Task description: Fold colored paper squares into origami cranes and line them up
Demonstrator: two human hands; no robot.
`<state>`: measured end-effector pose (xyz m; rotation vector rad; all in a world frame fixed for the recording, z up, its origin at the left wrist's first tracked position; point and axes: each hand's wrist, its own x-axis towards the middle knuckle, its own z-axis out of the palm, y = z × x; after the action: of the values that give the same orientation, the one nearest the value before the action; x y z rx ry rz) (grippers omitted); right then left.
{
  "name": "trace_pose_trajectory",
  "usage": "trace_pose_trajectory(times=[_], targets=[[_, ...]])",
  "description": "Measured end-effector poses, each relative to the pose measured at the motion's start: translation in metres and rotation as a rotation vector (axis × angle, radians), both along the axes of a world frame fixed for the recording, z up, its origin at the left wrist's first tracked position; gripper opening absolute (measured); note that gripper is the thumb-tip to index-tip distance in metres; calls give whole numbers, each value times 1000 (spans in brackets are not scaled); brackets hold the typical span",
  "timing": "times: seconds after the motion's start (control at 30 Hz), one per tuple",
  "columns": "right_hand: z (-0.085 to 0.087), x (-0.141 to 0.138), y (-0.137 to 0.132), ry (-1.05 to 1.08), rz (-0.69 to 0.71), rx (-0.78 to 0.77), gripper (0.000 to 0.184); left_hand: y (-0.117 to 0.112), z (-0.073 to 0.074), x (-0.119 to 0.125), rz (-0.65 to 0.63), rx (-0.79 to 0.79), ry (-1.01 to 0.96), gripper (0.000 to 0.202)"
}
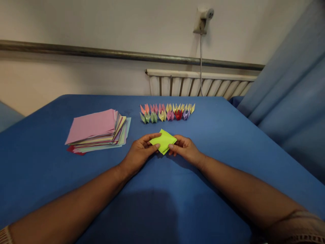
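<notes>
The lime-green folded paper (pixel 163 140) hides some fingertips of the left hand (pixel 139 149) and right hand (pixel 187 148). Beyond the fingers, the front origami cranes (pixel 170 116) partly cover the back row (pixel 161 108); their creases are too small to read. Farther beyond, the table (pixel 152 179) hides the cord's (pixel 201 54) lower end.

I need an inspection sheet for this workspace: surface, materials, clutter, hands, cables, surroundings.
Surface: blue table, partly in shadow.
Materials: yellow-green folded paper in hand; stack of coloured sheets at left, edges uneven; folded paper figures in two rows beyond the hands.
Clutter: nothing seen.
Grip: left hand and right hand hold opposite sides of the folded paper.
Cables: cord hanging from a wall plug, behind the table.
Surroundings: metal rail, wall; blue curtain at right.
</notes>
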<state>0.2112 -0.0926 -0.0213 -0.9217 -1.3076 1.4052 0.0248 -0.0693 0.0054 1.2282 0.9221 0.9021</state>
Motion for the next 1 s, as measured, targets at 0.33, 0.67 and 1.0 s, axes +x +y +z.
trace_pose_trajectory(times=[0.33,0.67,1.0], targets=[[2,1,-2,7,-21,26,26,5,0,-2,17,-150,-123,48],[-2,4,1,75,-29,-95,18,3,-3,-3,-30,-67,-60,46],[2,-3,-2,-128,-208,56,19,2,-7,0,4,208,149,47]])
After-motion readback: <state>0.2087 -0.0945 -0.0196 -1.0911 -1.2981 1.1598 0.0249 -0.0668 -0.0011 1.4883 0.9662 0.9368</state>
